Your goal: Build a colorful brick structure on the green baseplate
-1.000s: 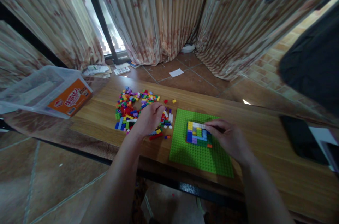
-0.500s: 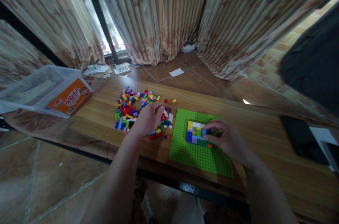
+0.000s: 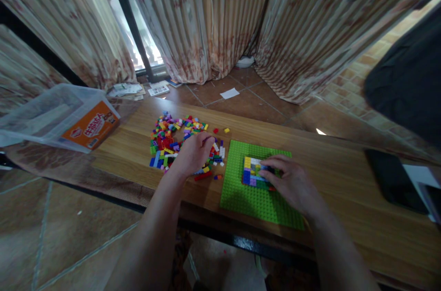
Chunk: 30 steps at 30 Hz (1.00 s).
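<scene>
Over the right part of a pile of loose toy bricks [image 3: 165,142] rests my left hand [image 3: 197,151], its fingers curled. What they hold, if anything, is hidden. My right hand [image 3: 284,176] is at a low block build [image 3: 247,174] on a green baseplate [image 3: 237,199]. Thumb and forefinger close on a blue brick [image 3: 268,169] at the build's right side; the hand hides part of it. Yellow, white, blue, purple and green bricks make up the visible part of the build.
A clear plastic bin [image 3: 77,93] with an orange label stands at the wooden table's [image 3: 337,181] left end. A dark flat device [image 3: 392,181] and papers [image 3: 422,181] lie at the right. Several small bricks, such as a red one [image 3: 203,176], lie between pile and baseplate.
My right hand has shifted slightly left over the build, covering more of its right side. My left hand has stayed over the pile.
</scene>
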Available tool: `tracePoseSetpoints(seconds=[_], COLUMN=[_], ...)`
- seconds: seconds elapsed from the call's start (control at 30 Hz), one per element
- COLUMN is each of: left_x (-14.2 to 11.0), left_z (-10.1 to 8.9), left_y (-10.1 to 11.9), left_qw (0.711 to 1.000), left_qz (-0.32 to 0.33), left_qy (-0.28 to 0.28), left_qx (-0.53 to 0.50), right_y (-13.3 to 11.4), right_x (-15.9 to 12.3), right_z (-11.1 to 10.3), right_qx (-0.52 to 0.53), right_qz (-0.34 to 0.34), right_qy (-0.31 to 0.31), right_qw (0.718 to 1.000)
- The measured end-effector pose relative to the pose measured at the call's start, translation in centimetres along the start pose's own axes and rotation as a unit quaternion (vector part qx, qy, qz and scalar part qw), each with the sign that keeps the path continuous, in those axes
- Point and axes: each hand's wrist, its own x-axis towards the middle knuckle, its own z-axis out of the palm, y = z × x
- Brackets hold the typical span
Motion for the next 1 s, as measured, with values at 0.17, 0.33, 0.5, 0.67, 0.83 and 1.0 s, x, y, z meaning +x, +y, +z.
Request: tracePoseSetpoints(seconds=[0.17,0.33,0.5,0.67,0.83,1.0], left_x=[0.0,0.0,0.0,0.0,0.0,0.0], left_z=[-0.1,-0.1,0.0,0.0,0.0,0.0], left_y=[0.0,0.1,0.0,0.0,0.0,-0.1], left_qw=[1.0,1.0,1.0,1.0,1.0,1.0], left_qz=[-0.003,-0.004,-0.002,-0.002,-0.005,-0.003], left_qy=[0.003,0.003,0.0,0.001,-0.001,0.001], left_qx=[0.007,0.007,0.006,0.01,0.008,0.005], right_y=[0.6,0.8,0.8,0.4,0.0,-0.2], right_x=[-0.2,-0.2,-0.2,-0.2,-0.2,-0.3], right_z=[-0.1,-0.1,0.0,-0.1,-0.2,-0.3], right_qx=[-0.011,-0.017,-0.005,-0.003,-0.03,-0.065], right_qz=[-0.015,-0.031,-0.022,-0.024,-0.039,-0.06], right_qy=[0.009,0.017,0.017,0.009,0.01,-0.001], right_qw=[1.0,0.999,1.0,1.0,0.999,0.996])
